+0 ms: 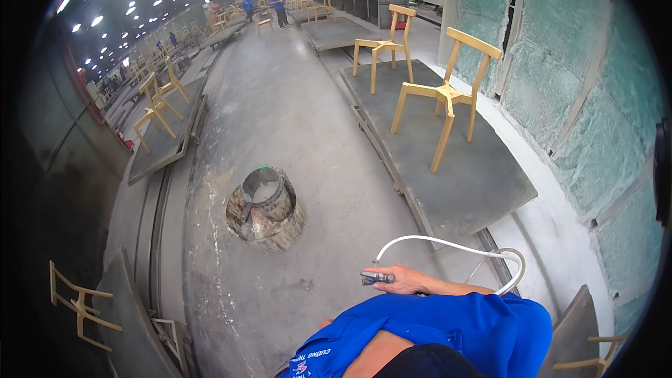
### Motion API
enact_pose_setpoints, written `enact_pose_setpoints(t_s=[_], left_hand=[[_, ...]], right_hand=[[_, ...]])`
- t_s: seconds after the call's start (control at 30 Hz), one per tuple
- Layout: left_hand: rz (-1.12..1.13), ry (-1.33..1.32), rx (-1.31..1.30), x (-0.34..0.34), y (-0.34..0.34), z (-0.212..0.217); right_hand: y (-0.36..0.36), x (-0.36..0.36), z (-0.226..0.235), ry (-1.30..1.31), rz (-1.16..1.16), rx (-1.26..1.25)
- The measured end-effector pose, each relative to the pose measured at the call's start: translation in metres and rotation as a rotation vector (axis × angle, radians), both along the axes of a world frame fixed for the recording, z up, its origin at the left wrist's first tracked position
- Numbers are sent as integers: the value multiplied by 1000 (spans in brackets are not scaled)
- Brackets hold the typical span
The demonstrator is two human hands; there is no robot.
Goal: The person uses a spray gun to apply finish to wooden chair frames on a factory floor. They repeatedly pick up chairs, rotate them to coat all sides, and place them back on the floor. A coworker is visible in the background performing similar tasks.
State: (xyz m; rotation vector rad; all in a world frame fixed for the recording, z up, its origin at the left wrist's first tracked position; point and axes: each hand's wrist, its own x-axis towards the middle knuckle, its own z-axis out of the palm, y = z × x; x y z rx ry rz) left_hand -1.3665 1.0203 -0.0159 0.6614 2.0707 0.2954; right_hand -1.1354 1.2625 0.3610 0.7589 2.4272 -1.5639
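Observation:
My right hand (pixel 407 281) reaches out to the left at waist height and is closed around a small grey spray gun (pixel 376 278). A white hose (pixel 455 246) loops from the gun round to the right and back behind my blue sleeve (pixel 483 322). Only a sliver of my left hand (pixel 326 322) shows past the blue shirt, so I cannot make out its fingers. A paint-crusted round bucket (pixel 266 206) stands on the concrete floor ahead and left of the gun.
Bare wooden chairs (pixel 442 98) (pixel 383 45) stand on flat grey platforms (pixel 476 182) to the right, beside a green-stained wall (pixel 588 98). More chairs (pixel 157 101) sit on platforms at the left, and one lies at lower left (pixel 78 302). People in blue (pixel 278 5) work far off.

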Motion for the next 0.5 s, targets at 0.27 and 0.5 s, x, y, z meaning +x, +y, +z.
enact_pose_setpoints(t_s=[0.27, 0.5], left_hand=[[3, -12, -16, 1, 3, 5], [35, -26, 4, 11, -9, 12]], right_hand=[[8, -3, -8, 100, -20, -4], [12, 0, -2, 53, -9, -52]])
